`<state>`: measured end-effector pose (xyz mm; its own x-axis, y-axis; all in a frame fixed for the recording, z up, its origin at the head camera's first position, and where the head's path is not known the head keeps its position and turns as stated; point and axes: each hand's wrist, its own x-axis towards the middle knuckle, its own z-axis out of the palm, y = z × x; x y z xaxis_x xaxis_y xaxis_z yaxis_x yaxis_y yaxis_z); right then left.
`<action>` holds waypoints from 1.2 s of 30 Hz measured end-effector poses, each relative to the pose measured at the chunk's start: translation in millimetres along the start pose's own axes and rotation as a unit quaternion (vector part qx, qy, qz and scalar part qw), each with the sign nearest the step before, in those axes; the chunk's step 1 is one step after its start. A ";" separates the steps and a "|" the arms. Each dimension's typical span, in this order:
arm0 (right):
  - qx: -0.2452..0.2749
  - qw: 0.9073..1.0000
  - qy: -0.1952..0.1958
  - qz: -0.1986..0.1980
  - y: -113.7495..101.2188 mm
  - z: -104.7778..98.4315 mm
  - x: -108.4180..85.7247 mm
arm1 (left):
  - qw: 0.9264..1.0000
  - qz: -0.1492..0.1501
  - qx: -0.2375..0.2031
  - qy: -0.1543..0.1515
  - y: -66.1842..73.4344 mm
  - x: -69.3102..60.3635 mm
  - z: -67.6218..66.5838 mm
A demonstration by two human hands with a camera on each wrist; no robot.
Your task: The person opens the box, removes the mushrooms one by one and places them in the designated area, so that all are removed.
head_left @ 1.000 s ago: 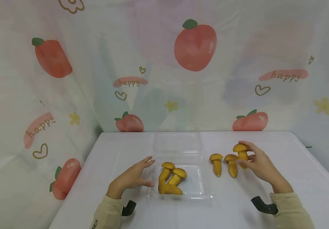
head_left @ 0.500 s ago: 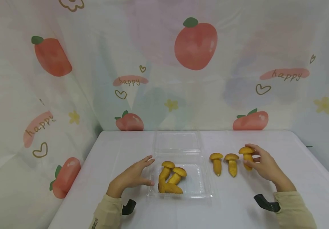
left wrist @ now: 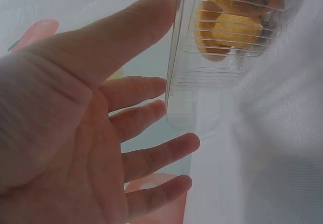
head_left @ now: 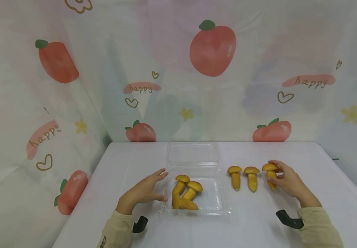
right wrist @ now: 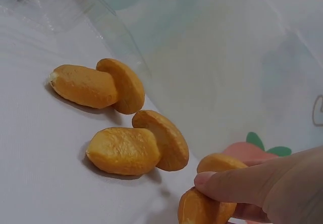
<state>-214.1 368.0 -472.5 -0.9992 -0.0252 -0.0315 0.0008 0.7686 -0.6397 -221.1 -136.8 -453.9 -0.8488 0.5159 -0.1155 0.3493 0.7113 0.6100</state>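
My right hand (head_left: 288, 179) pinches a yellow-brown mushroom (head_left: 270, 167) between thumb and fingers, at the right end of a row. Two similar mushrooms, one at the row's left end (right wrist: 86, 85) and one in the middle (right wrist: 125, 151), lie on the table to its left. My left hand (head_left: 142, 189) stands with fingers spread at the left side of a clear plastic clamshell box (head_left: 214, 194); its thumb is at the rim. Several mushrooms (head_left: 188, 204) lie together in the left part of the box. The left wrist view shows some through its ribbed wall.
The box's lid (head_left: 192, 154) is folded back toward the rear of the white-covered table (head_left: 135, 155). A fruit-printed cloth (head_left: 172, 51) hangs behind and on the left. Black curved pieces (head_left: 290, 219) sit at both wrists.
My right hand has moved a little to the right and down with its mushroom, away from the middle one, lining it up with the row. The left hand has stayed in place.
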 end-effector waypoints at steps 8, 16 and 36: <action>-0.008 1.000 -0.006 0.015 7.7 3.1 3.1 | 1.000 -0.005 0.006 -0.003 0.8 -0.6 0.0; -0.011 1.000 -0.011 0.013 9.4 6.8 5.3 | 1.000 -0.004 0.009 0.000 0.4 -1.3 -0.4; -0.025 0.997 -0.048 0.049 11.7 8.1 6.9 | 1.000 -0.008 0.003 -0.004 -4.7 0.3 0.2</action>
<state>-220.6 371.7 -486.4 -0.9861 -0.0080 -0.1659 0.0929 0.8016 -0.5905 -223.0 -139.9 -456.9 -0.8507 0.5088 -0.1318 0.3385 0.7222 0.6032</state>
